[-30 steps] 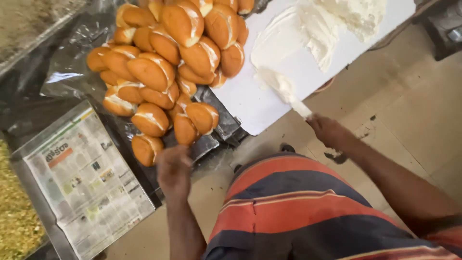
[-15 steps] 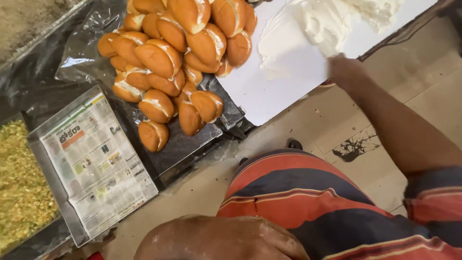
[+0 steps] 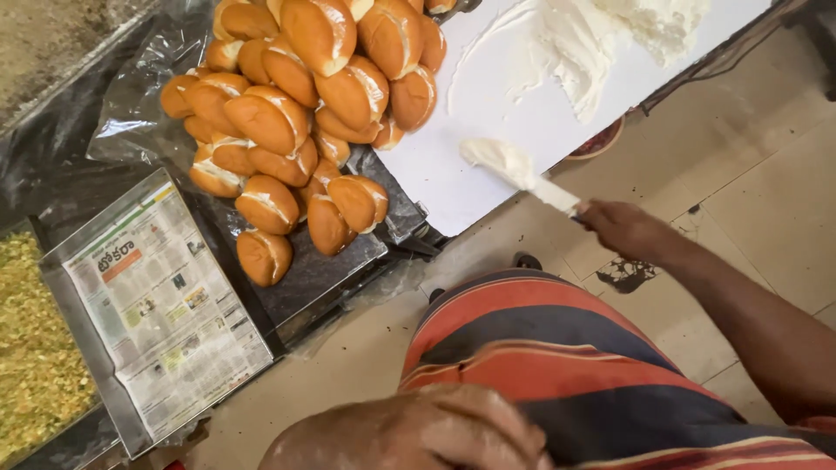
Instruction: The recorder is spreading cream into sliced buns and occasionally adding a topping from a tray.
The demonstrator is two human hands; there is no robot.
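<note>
My right hand (image 3: 629,228) grips a knife (image 3: 522,174) whose blade carries a lump of white cream, held over the near edge of a white board (image 3: 488,113). A thick smear of cream (image 3: 601,43) covers the far part of that board. My left hand (image 3: 418,431) is close under the camera at the bottom, fingers curled; what it holds is hidden. A heap of several cream-filled golden buns (image 3: 296,113) lies on black plastic left of the board.
A metal tray lined with newspaper (image 3: 161,309) sits at the lower left. Beside it is a tray of yellow-green crumbs (image 3: 30,348). Black plastic sheet (image 3: 131,113) covers the counter. My striped shirt (image 3: 557,365) fills the bottom; tiled floor (image 3: 766,191) lies right.
My right hand drew back from the cream on the board toward me, bringing out the knife loaded with cream. My left hand stayed low near the camera.
</note>
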